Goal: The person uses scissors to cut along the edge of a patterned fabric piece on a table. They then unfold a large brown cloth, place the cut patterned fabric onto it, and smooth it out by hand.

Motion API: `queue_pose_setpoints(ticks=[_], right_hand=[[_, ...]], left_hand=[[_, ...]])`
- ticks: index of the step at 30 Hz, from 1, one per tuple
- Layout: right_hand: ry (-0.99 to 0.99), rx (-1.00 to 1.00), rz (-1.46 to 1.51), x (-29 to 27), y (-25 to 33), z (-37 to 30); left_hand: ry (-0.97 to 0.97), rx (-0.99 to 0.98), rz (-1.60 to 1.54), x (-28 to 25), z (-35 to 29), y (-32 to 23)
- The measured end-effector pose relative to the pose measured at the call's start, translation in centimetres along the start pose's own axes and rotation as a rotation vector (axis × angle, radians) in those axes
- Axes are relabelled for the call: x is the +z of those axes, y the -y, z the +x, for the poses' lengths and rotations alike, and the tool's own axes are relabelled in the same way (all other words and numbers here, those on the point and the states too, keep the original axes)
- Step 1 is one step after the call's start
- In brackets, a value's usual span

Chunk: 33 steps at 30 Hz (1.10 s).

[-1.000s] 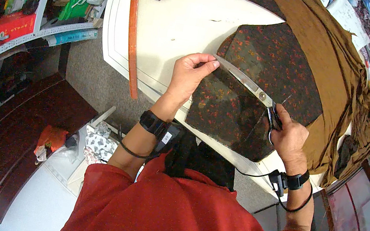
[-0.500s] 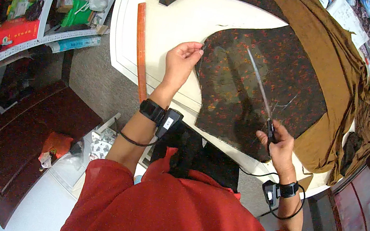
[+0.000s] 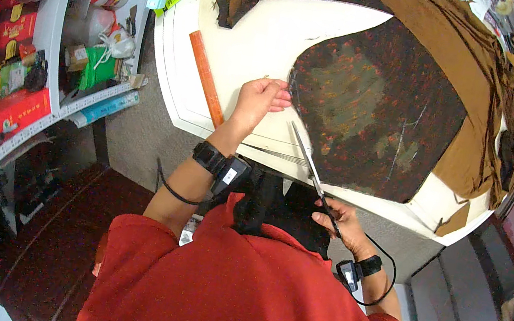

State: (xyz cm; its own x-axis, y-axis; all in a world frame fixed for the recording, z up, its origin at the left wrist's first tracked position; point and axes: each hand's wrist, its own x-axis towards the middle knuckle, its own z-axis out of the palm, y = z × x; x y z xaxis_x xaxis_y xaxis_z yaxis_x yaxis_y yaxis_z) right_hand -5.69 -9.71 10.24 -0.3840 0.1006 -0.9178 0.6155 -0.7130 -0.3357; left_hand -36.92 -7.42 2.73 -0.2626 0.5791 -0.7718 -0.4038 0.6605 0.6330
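A piece of dark fabric with a red and orange pattern lies flat on the cream tabletop. At its left edge, my left hand has the fingertips together on the cloth's border. My right hand is closed around the dark handles of a long pair of scissors, low at the table's front edge. The blades point up and left, close to the fabric's lower left border, and look nearly closed. A pale thread-like line crosses the fabric's right part.
An orange-red wooden strip lies left of my left hand. Brown cloth curves around the patterned piece, bunching at the right. Shelves with packages stand at the left. A brown scrap is near the table's lower right edge.
My right hand with the scissors has moved left and down, off the fabric to the table's front edge. My left hand remains by the fabric's left edge, its fingers straighter. The view has shifted.
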Motion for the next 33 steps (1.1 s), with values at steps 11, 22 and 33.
queue_pose_setpoints(ticks=[11, 22, 33], right_hand=[[0.002, -0.158, 0.302, 5.6, 0.1, 4.6], [-0.042, -0.203, 0.245, 5.6, 1.8, 6.1], [-0.188, -0.226, 0.165, 5.9, 2.7, 5.9]], left_hand=[[0.036, 0.023, 0.093, -0.4, 1.2, 0.2], [0.069, 0.055, 0.114, -0.6, 1.2, 0.3], [0.034, 0.066, 0.099, -0.1, 0.7, -0.1]])
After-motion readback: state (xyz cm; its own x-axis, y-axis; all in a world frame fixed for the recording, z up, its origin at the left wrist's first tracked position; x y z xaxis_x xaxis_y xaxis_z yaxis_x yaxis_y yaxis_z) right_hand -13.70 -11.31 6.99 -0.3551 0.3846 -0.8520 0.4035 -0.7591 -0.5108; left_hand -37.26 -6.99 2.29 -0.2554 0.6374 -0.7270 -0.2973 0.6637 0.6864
